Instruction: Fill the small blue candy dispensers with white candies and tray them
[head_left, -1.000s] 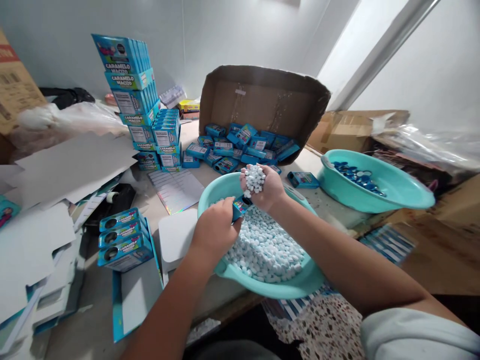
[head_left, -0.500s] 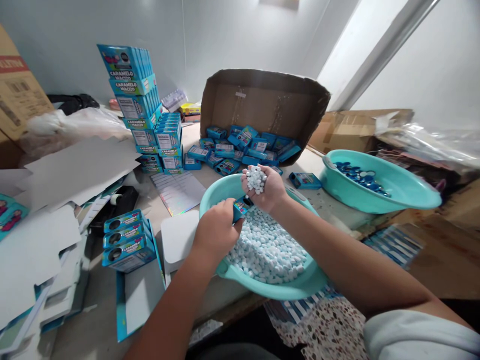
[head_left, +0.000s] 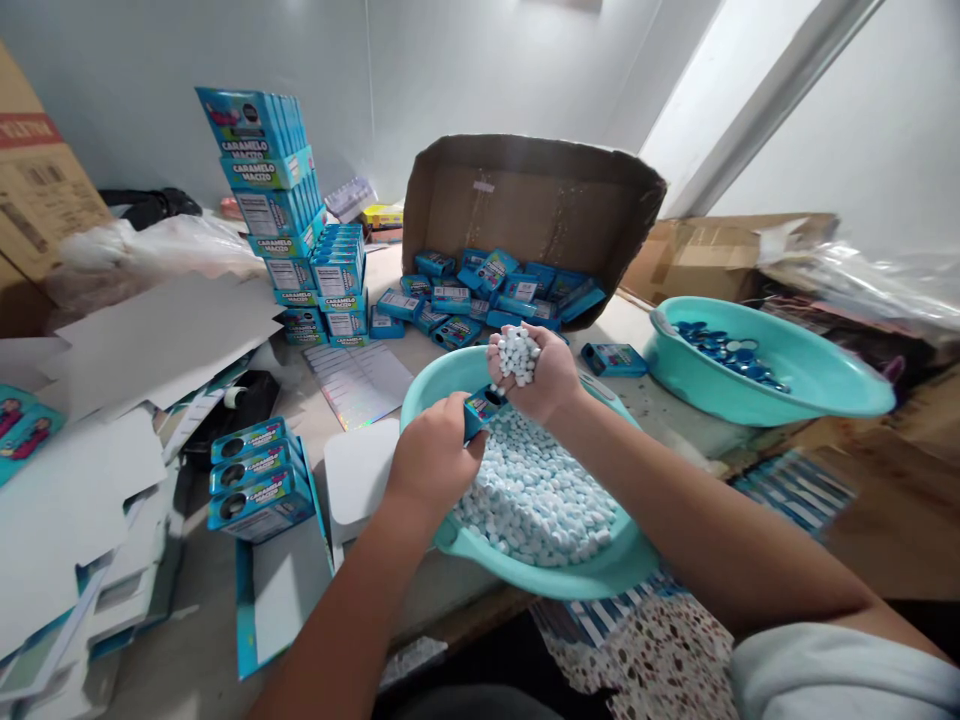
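Over the near turquoise basin (head_left: 525, 578), my left hand (head_left: 436, 455) grips a small blue box (head_left: 478, 412) with a dark opening at its top. My right hand (head_left: 547, 375) is cupped around a heap of small white candies (head_left: 517, 355), just above and to the right of that box. More white candies (head_left: 544, 490) fill the basin below. Left of the basin, several blue boxes with round openings (head_left: 259, 490) stand in an open display tray (head_left: 285, 600).
Display boxes (head_left: 281, 210) are stacked at the back left. Many small blue boxes (head_left: 480, 290) spill from a tilted carton (head_left: 525, 190). A second basin (head_left: 765, 385) at the right holds blue round pieces (head_left: 731, 355). Cardboard sheets (head_left: 75, 480) lie at the left.
My right hand has shifted slightly up and to the right with its candies. The small box in my left hand is held a little nearer the cupped palm's lower edge.
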